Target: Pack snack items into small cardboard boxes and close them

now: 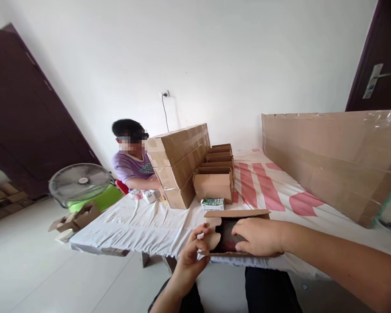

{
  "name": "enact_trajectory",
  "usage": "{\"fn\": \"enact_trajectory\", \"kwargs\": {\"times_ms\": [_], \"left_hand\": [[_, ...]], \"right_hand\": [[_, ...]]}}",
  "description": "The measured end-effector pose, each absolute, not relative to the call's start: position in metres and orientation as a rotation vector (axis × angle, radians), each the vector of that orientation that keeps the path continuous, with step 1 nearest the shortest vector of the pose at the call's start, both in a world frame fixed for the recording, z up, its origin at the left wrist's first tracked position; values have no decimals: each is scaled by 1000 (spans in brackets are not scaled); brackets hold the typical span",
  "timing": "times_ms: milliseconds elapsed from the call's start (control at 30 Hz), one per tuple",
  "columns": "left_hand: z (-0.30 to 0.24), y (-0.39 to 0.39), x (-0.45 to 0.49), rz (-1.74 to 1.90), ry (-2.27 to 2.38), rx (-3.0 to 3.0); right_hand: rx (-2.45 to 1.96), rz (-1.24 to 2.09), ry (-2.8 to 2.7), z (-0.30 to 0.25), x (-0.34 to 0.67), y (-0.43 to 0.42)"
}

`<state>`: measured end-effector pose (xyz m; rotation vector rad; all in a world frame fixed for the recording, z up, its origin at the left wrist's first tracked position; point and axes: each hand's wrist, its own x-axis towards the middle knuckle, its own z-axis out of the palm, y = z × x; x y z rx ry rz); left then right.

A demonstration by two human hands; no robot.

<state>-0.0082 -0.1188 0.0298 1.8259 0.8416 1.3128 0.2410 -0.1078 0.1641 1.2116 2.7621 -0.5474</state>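
Note:
A small open cardboard box [244, 214] lies at the table's front edge, its opening toward me. My left hand [193, 250] pinches the end flap at the box's left side between thumb and fingers. My right hand [259, 237] reaches over the right part of the opening, with thumb and fingers apart and nothing visible between them. Its fingertips are at the dark inside of the box; what lies in there I cannot make out. Just behind the box is a small green-and-white carton [213, 204].
Stacked taped boxes [182, 163] stand mid-table, with a row of open boxes [213, 184] beside them. A large cardboard panel [332, 156] stands at right. A person [135, 165] works across the table [117, 230]. A fan [81, 182] is on the left.

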Motion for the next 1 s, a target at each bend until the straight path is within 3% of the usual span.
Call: {"fn": "enact_trajectory", "kwargs": {"times_ms": [167,300,633,767,1000], "left_hand": [[31,-117,-7,1293,868,1924],[49,-113,-8,1190,897,2062],[149,-80,37,468,721,2673],[160,-82,54,41,936,3051],[161,-96,65,-246,1230,3287]], "right_hand": [[1293,-98,2446,191,228,-113],[1386,34,2272,200,230,-106],[1372,-178,2194,189,230,-57],[1368,-394,2174,163,239,-29],[1473,-603,2288,117,233,0]]}}
